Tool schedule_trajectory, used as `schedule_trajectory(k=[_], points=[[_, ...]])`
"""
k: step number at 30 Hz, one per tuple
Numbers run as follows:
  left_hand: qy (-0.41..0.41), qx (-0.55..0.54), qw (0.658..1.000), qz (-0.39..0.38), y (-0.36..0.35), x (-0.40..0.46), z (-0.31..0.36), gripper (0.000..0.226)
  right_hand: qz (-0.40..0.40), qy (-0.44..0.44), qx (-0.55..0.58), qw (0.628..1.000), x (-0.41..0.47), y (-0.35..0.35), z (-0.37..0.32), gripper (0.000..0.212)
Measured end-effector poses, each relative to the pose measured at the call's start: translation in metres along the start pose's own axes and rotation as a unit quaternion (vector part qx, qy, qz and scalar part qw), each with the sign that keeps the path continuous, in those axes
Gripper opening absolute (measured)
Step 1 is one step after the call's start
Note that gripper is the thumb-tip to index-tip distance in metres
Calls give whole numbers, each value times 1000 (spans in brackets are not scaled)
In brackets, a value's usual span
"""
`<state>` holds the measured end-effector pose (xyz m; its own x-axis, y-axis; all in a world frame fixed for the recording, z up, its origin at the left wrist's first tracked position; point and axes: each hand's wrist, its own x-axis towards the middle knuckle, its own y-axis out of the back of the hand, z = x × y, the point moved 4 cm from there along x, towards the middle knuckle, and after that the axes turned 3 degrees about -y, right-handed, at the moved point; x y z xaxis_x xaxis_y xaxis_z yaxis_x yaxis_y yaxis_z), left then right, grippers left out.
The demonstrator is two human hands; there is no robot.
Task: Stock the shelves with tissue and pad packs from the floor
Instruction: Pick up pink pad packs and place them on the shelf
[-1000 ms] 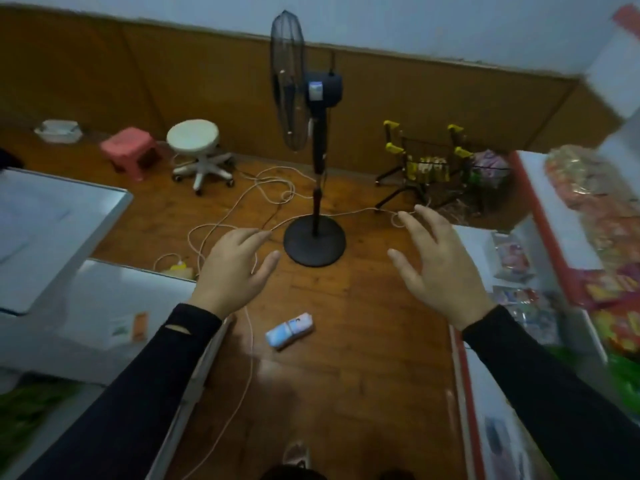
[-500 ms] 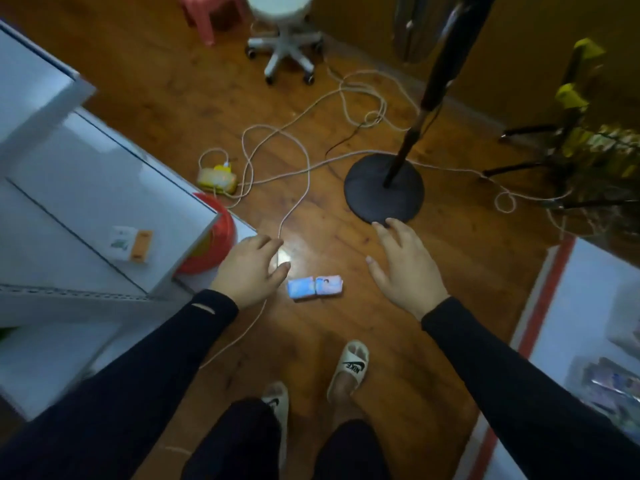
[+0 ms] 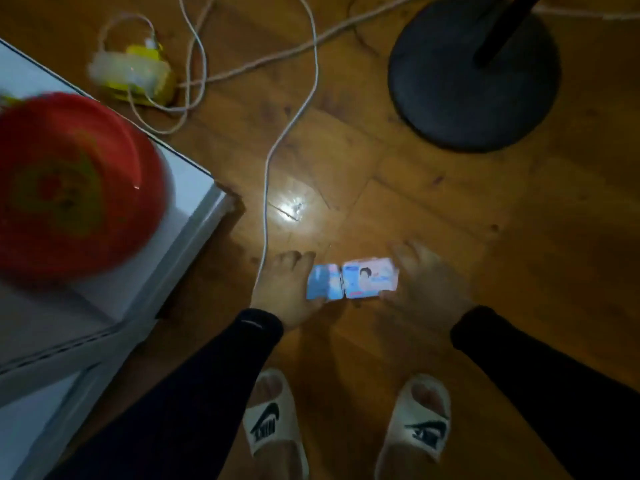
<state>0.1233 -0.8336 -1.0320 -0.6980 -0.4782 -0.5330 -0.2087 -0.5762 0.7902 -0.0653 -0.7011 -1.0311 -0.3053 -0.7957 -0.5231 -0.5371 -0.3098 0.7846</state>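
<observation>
1. Dim room, wooden floor [image 3: 398, 188] with a glare spot, white cable [image 3: 266, 168] trailing down from 12 o'clock toward the left hand.
2. Sitting at 1 o'clock: black fan base [image 3: 474, 74]. At 10 o'clock: white shelf unit [image 3: 194, 188] carrying a red basin [image 3: 69, 181]; yellow power strip [image 3: 138, 74] at 11 o'clock.
3. Lying flat on the floor just below frame centre: tissue pack [image 3: 351, 280], blue-white wrapper, looking like two small packs joined side by side.
4. Closing in from 9 o'clock of the pack: left hand [image 3: 284, 289], fingers loosely extended, edge touching or just beside the pack, not gripping anything.
5. Closing in from 3 o'clock: right hand [image 3: 426, 282], blurred, fingers spread, holding nothing; contact with the pack hard to tell.
6. Standing at 6 o'clock: two white slippers [image 3: 346, 434].
7. Handling guess: light, soft, squashable, glossy film likely slippery; probably bending at the middle seam.
8. Best hold, judging here: pinching both short ends inward, or thumb over top and fingers sliding under one long edge.
</observation>
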Motion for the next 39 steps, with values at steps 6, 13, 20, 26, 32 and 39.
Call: schedule_trajectory(k=[6, 13, 20, 26, 32, 39], points=[[20, 16, 997, -66, -116, 52, -22, 91, -82, -14, -6, 997, 64, -113, 22, 97], [-28, -20, 998, -50, -38, 51, 7, 74, -29, -15, 39, 999, 31, -40, 13, 79], [-144, 10, 989, 8, 225, -9, 129, 78, 107, 6, 48, 993, -77, 218, -8, 86], [-227, 22, 973, 39, 465, -112, 265, 79, 256, 17, 49, 965, -235, 462, -39, 84], [-326, 49, 940, 86, 634, -243, 403, 78, 391, -13, 32, 920, -432, 634, -64, 90], [-508, -7, 854, 115, 710, -392, 541, 65, 538, -123, 31, 833, -668, 697, -97, 84]])
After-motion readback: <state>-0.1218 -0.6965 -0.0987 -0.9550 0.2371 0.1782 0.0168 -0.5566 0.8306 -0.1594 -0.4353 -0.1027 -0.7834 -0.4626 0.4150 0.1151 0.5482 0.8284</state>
